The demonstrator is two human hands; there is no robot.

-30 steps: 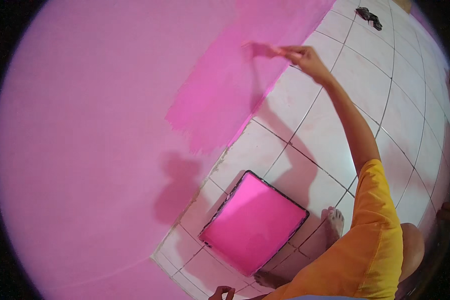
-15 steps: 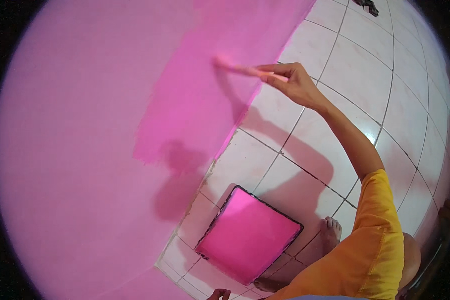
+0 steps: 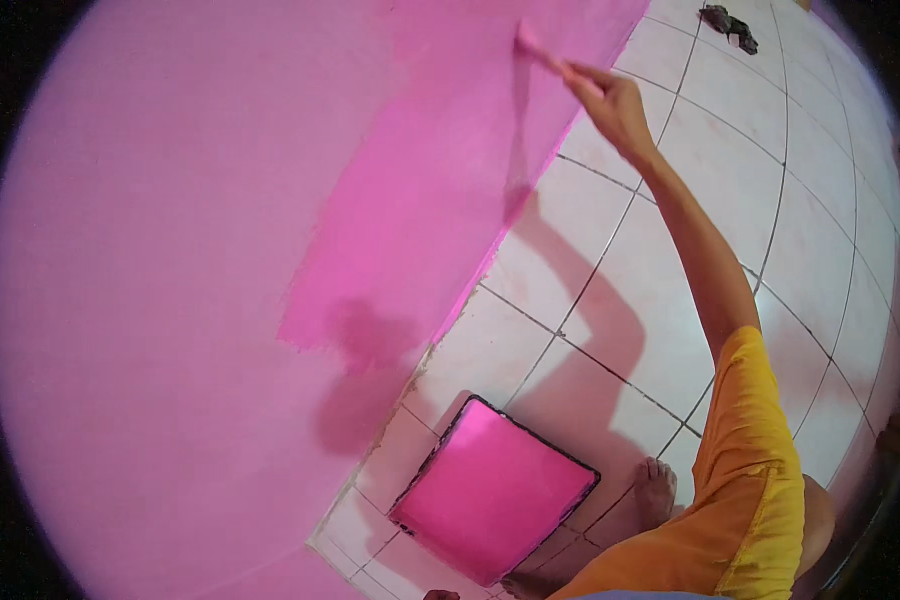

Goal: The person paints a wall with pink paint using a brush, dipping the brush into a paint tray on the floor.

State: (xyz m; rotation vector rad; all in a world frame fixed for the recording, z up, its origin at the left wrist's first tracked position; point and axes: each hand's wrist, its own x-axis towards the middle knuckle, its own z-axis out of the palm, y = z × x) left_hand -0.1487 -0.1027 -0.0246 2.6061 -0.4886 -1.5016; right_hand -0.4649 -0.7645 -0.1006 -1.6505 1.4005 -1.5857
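My right hand (image 3: pixel 612 108) is closed around the handle of a paintbrush (image 3: pixel 540 48), and the brush's pink head is against the pink wall (image 3: pixel 170 300) in the upper part of the view. A brighter, deeper pink band (image 3: pixel 390 230) runs along the bottom of the wall beside the floor. Below it on the tiles lies a square, black-rimmed paint tray (image 3: pixel 535 433) holding pink paint. Only a sliver of my left hand (image 3: pixel 441 595) shows at the lower edge, near the tray; its fingers are mostly out of view.
White tiles (image 3: pixel 710 200) with dark grout lines cover the floor. A dark crumpled object (image 3: pixel 732 30) lies on them at the top right. My bare foot (image 3: pixel 656 492) stands to the right of the tray. Shadows of my arm and head fall across floor and wall.
My right hand has carried the paintbrush up and to the right along the wall, farther from me. The left hand has slipped lower, mostly out of the picture.
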